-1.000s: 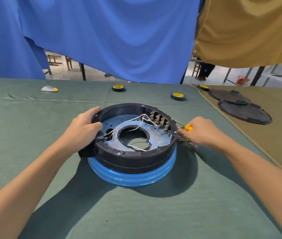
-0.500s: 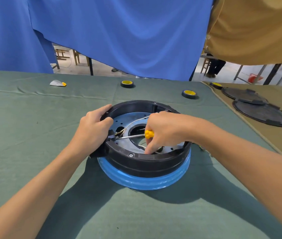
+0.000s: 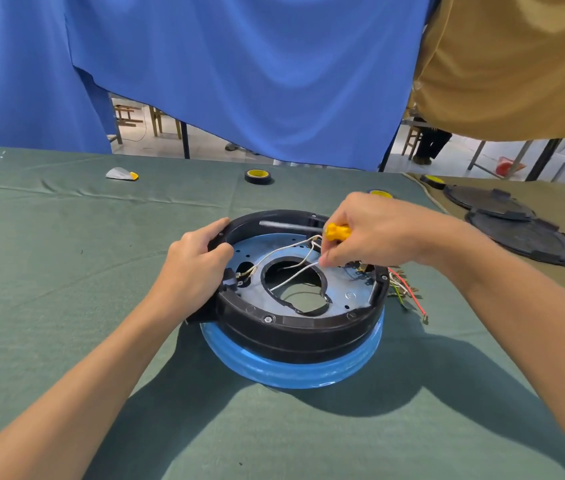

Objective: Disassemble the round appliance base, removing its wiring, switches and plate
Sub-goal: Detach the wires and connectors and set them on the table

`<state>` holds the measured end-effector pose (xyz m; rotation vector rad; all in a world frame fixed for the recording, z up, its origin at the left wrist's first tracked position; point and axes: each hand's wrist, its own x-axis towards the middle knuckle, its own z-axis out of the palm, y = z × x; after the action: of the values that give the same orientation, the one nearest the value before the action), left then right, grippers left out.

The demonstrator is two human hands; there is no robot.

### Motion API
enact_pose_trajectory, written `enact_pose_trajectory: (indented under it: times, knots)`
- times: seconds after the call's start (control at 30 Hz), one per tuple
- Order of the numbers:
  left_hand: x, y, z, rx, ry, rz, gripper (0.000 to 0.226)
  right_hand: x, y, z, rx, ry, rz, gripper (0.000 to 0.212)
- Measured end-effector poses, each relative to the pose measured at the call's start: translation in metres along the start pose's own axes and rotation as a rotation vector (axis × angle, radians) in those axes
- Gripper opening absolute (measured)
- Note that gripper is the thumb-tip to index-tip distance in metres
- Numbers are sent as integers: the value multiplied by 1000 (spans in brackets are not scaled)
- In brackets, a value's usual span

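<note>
While the right hand (image 3: pixel 374 233) had been outside the rim beside the loose wires a second before, and then low over the middle of the opening, it now sat raised above the far right of the round appliance base (image 3: pixel 295 327). Its fingers were curled tight round the yellow-handled screwdriver (image 3: pixel 337 232), whose shaft pointed left along the far inner wall. The lower fingertips reached down to the white wires (image 3: pixel 295 249); whether they truly pinched a strand or only touched it, I could not tell. The left hand (image 3: pixel 193 268) had kept its place, clamped over the left rim with the thumb on top, steadying the base.

Those white wires ran from under the right hand across the metal plate (image 3: pixel 343 292) to a terminal at the left, beside the left hand. The plate still lay in the black housing, with screws showing around it. The base stood on a blue ring (image 3: pixel 291 370) near the middle of the green-covered table (image 3: pixel 66 271).

Just outside the right rim lay a tangle of red and green loose wires (image 3: pixel 407 294), apparently already freed. The switch from tool work to fingering the wire suggested the wiring stage was under way, with the plate still to come. Farther off sat a tape roll (image 3: pixel 257 176) and two black lids (image 3: pixel 523 233).
</note>
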<state>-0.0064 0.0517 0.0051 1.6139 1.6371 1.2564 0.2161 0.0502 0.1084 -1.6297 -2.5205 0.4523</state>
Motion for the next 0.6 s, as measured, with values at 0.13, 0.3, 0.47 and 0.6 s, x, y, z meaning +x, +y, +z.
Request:
enact_pose_trajectory:
  times: [0.13, 0.3, 0.47, 0.6]
  knots:
    - [0, 1, 1, -1, 12, -11, 51, -15, 17, -15, 51, 82, 14, 13]
    - [-1, 7, 0, -2, -5, -27, 51, -2, 10, 19, 18, 51, -29, 29]
    - [-7, 2, -7, -54, -21, -38, 60, 23, -2, 54, -167, -98, -30, 39]
    - [-8, 2, -12, -184, -53, -52, 69, 26, -1, 57, -278, -105, -46, 25]
